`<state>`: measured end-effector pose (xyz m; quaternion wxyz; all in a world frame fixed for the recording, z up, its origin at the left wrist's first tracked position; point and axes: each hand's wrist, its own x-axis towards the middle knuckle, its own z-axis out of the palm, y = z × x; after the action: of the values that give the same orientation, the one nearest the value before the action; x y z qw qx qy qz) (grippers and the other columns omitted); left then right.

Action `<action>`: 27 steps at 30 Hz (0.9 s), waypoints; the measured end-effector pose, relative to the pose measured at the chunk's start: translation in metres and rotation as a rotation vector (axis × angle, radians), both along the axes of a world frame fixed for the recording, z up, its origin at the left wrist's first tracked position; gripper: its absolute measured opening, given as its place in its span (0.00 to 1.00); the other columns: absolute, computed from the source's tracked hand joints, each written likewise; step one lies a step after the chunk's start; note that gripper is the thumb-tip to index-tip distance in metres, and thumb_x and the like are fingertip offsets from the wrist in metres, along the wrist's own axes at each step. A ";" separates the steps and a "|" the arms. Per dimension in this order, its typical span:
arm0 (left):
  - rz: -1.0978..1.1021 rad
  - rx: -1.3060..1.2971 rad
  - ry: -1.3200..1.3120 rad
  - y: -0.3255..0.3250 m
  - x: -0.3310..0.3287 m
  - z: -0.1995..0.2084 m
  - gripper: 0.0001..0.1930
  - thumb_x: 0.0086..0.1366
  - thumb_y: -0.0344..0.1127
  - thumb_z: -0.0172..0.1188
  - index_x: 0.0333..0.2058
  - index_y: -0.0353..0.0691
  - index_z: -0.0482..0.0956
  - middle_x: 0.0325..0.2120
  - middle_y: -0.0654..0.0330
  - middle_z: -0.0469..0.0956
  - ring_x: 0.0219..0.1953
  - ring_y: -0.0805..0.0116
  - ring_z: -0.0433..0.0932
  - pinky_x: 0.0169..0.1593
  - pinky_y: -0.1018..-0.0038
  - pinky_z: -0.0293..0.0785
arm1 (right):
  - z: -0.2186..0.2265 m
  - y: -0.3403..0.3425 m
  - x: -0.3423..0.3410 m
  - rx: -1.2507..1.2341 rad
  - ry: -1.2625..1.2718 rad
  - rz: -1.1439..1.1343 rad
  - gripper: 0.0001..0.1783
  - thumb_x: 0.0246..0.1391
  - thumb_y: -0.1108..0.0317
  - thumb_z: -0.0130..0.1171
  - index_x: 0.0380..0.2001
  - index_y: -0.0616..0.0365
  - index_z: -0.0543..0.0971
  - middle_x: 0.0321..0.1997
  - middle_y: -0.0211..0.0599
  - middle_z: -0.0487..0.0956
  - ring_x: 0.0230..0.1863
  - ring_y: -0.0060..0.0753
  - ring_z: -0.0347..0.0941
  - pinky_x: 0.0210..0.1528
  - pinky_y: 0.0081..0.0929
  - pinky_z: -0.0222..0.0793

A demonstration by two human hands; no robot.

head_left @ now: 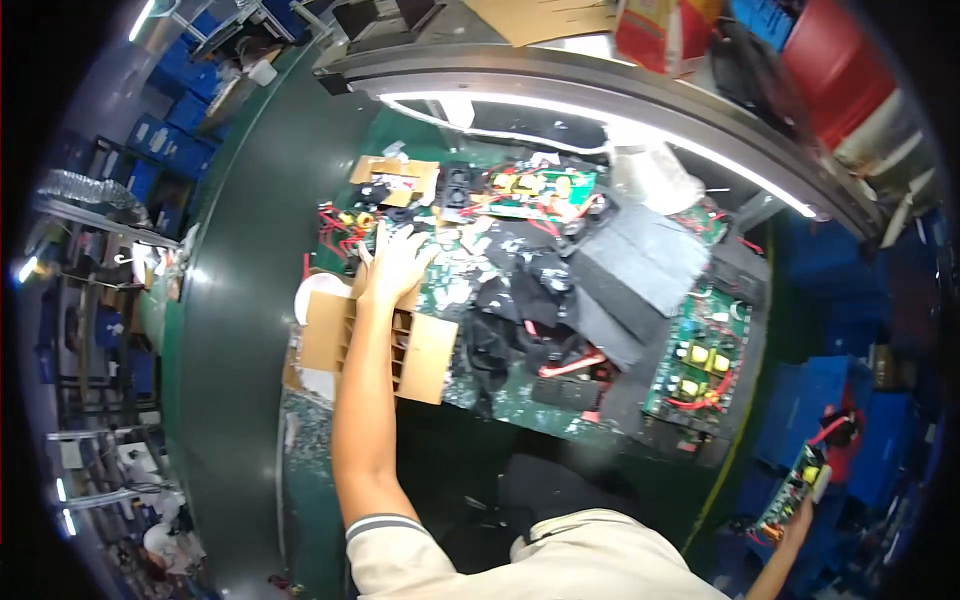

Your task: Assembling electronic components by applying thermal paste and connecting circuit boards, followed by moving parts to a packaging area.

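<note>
My left arm stretches forward over a partitioned cardboard box [432, 350] with raised flaps. Beyond the box, my left hand [398, 262] has its fingers stretched out and spread, close to a cluster of small parts with red wires [345, 228]; whether the fingertips touch them I cannot tell. Far out at the lower right, my right hand [797, 522] grips a long, narrow circuit board [795, 492] by its side. That board carries yellow components and red wires, and is tilted upward beside the blue bins.
Black plastic bags [510, 300] and grey foam sheets [645, 255] cover the middle of the green bench. More circuit boards lie at the back [540, 188] and right [705, 360]. A lit lamp bar [600, 130] spans the bench. Blue bins [815, 400] stand at right.
</note>
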<state>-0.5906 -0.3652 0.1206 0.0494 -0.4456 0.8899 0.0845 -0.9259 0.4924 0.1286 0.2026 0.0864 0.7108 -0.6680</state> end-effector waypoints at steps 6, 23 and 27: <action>0.177 0.375 -0.024 -0.094 0.086 0.029 0.26 0.66 0.57 0.44 0.46 0.41 0.78 0.46 0.54 0.78 0.50 0.57 0.74 0.54 0.62 0.66 | -0.027 0.065 0.049 0.124 -0.155 -0.195 0.38 0.57 0.44 0.54 0.60 0.62 0.63 0.60 0.38 0.67 0.58 0.36 0.65 0.58 0.33 0.61; 0.305 0.369 0.378 0.046 0.133 0.041 0.15 0.57 0.37 0.62 0.37 0.31 0.79 0.39 0.47 0.76 0.42 0.49 0.75 0.46 0.64 0.71 | 0.008 -0.080 0.031 0.165 -0.107 -0.246 0.39 0.56 0.43 0.54 0.61 0.61 0.62 0.61 0.39 0.66 0.59 0.37 0.64 0.60 0.33 0.59; 0.368 0.410 0.280 0.035 0.120 0.048 0.18 0.58 0.40 0.60 0.42 0.32 0.78 0.41 0.48 0.76 0.44 0.48 0.75 0.47 0.62 0.71 | -0.013 -0.106 0.027 0.117 -0.097 -0.275 0.39 0.56 0.43 0.54 0.61 0.60 0.61 0.62 0.39 0.66 0.60 0.37 0.64 0.60 0.33 0.59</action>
<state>-0.4707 -0.3299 0.1685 -0.0009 -0.5640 0.7567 0.3305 -0.8989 0.3862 0.1156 0.1380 0.2266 0.7194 -0.6420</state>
